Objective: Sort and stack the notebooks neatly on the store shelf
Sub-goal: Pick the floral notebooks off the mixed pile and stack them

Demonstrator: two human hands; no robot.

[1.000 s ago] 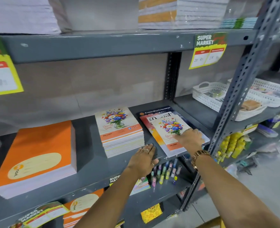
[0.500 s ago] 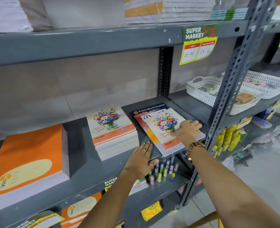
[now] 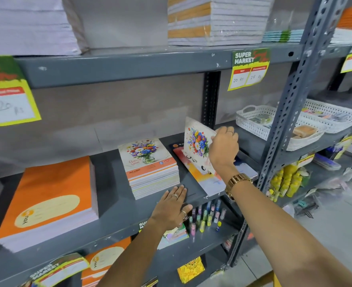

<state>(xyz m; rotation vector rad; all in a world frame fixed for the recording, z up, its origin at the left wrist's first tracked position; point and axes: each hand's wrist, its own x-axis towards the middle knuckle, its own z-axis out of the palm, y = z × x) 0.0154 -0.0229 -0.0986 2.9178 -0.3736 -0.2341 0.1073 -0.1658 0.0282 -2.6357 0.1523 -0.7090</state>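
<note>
Gripping a floral notebook upright with our right hand, we rest our open left hand flat on the grey shelf.

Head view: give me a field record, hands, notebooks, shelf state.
right hand: fingers gripping the floral notebook, lifted and tilted up off the mixed pile
left hand: flat, palm down on the shelf front edge, holding nothing
floral stack: squared, left of the mixed pile, same cover as the lifted one
orange stack: far left on the same shelf
mixed pile: covers fanned, not aligned
white baskets: next bay to the right
</note>
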